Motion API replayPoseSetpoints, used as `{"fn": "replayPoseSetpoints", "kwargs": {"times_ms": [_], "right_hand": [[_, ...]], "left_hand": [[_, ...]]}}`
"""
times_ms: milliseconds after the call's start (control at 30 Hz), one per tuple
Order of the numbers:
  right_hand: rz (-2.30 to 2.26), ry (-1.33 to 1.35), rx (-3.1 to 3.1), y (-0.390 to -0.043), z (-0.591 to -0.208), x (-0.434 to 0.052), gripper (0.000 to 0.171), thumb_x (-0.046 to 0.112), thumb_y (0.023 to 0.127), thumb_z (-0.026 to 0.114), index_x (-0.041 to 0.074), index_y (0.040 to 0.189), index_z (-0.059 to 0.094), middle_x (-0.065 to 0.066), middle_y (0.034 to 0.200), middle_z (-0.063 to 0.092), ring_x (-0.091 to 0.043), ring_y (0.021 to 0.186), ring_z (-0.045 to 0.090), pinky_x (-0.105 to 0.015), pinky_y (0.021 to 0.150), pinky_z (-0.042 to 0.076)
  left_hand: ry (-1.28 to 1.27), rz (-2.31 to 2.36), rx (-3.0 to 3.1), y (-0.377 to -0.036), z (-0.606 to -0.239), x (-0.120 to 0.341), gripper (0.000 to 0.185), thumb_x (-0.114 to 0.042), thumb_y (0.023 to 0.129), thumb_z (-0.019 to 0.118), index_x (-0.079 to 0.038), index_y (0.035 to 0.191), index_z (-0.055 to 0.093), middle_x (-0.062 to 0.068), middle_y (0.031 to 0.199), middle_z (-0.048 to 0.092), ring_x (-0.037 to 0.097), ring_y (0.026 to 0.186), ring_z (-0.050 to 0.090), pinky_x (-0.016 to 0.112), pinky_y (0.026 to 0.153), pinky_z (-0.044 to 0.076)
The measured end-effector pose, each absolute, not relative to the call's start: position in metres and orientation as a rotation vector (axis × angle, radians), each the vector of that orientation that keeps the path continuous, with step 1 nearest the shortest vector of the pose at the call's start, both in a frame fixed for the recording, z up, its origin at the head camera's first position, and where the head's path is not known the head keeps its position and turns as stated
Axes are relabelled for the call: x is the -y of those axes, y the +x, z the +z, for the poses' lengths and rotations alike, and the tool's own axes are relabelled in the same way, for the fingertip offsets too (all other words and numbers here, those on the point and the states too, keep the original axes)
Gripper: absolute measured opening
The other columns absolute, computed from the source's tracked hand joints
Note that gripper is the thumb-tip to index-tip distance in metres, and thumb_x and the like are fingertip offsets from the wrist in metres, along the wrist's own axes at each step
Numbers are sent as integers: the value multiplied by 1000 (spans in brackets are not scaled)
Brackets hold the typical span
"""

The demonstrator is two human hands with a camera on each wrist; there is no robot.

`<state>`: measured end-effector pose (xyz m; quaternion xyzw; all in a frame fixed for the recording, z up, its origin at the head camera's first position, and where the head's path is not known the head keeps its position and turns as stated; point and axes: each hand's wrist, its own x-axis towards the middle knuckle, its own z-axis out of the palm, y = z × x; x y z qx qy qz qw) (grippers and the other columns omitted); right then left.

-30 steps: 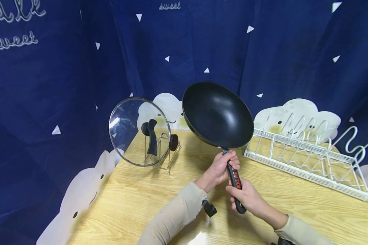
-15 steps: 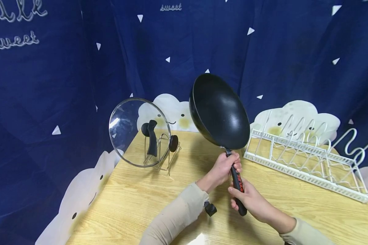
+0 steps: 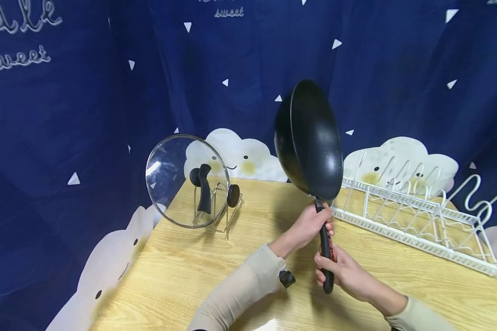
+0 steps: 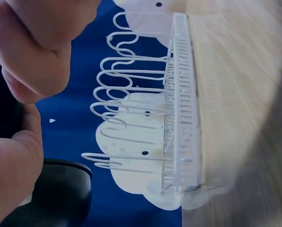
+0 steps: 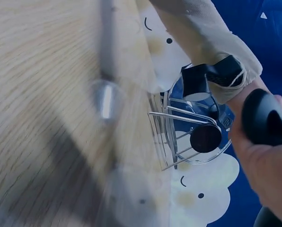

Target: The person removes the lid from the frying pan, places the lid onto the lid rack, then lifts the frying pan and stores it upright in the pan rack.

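A black wok is held up over the table, tipped steeply on its side with its hollow facing right. My left hand grips the black handle close to the pan. Lower down, near the handle's end, my right hand grips it too. In the left wrist view the wok shows only in part, below the fingers. The handle's end shows large in the right wrist view, beside my right hand.
A white wire rack stands on the wooden table at the right. At the left, a glass lid with a black knob leans in a small wire stand. A dark blue curtain with white clouds hangs behind.
Both hands turn the wok from facing up toward me onto its side, its hollow swinging to the right. Wok and hands have shifted slightly right. Rack and lid stay put.
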<state>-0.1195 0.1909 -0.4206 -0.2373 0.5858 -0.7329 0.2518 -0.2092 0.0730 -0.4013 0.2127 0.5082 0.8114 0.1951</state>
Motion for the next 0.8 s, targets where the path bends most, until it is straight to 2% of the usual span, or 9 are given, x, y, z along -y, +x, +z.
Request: {"fn": "replayPoseSetpoints", "kwargs": {"times_ms": [267,467,633,800], "right_hand": [[-2104,-851,-1386,-122,-427,-196,15,-3,101,26,6,106,37,-1,79,50,-10,71,52,-27,67,49],[-2156,-968,-1322,-123,-426,-201,19,-7,100,21,4,108,35,-3,79,49,-13,68,50,-27,66,50],[-2182,-1076,-1250,-127,-421,-202,25,-10,98,16,4,107,34,-10,77,43,-25,62,38,-28,66,48],[-2225,-1137,-1165,-127,-418,-202,25,-11,98,12,3,109,30,-9,84,46,-29,62,31,-30,65,46]], "left_hand": [[619,2206,-1488,-207,-388,-80,19,0,93,42,-14,81,37,-1,59,39,8,50,41,20,49,43],[700,2106,-1639,-205,-373,-87,19,1,92,44,-10,78,41,1,56,43,9,48,45,21,49,46],[748,2052,-1706,-206,-360,-90,15,4,93,45,-8,84,41,2,55,46,10,46,48,20,49,47],[757,2005,-1717,-207,-350,-95,15,4,93,48,-8,89,40,3,56,48,9,46,50,20,49,48]]}}
